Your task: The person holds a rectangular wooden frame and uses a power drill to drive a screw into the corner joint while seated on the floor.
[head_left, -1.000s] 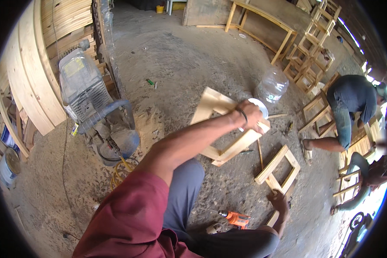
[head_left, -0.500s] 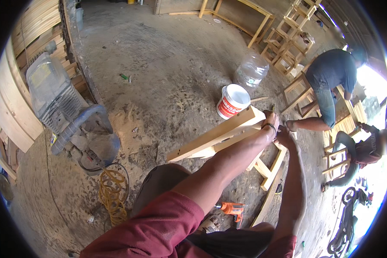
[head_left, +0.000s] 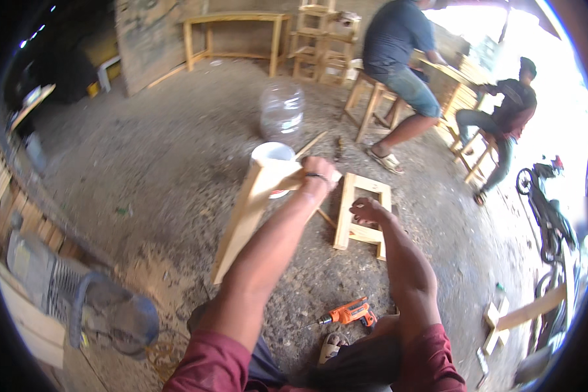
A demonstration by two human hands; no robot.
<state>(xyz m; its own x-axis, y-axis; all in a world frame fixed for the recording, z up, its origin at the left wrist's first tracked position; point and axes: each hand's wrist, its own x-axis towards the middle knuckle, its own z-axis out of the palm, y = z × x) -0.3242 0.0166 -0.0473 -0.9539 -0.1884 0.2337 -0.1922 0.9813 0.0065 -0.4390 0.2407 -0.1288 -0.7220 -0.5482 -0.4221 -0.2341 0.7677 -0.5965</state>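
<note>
Near the centre, over the stained floor (head_left: 170,163), the left hand (head_left: 320,171) grips a wooden frame (head_left: 242,225); the right hand (head_left: 367,210), fingers loosely bent, is at a second frame (head_left: 343,219), contact unclear. A table (head_left: 235,18) stands upper left of centre.

A big clear bottle (head_left: 282,112) stands at twelve o'clock, stacked stools (head_left: 310,32) beyond it. A wooden table (head_left: 235,18) stands past eleven. One seated person (head_left: 392,40) is at one, another person (head_left: 513,110) at two, a motorcycle (head_left: 550,219) at three.
</note>
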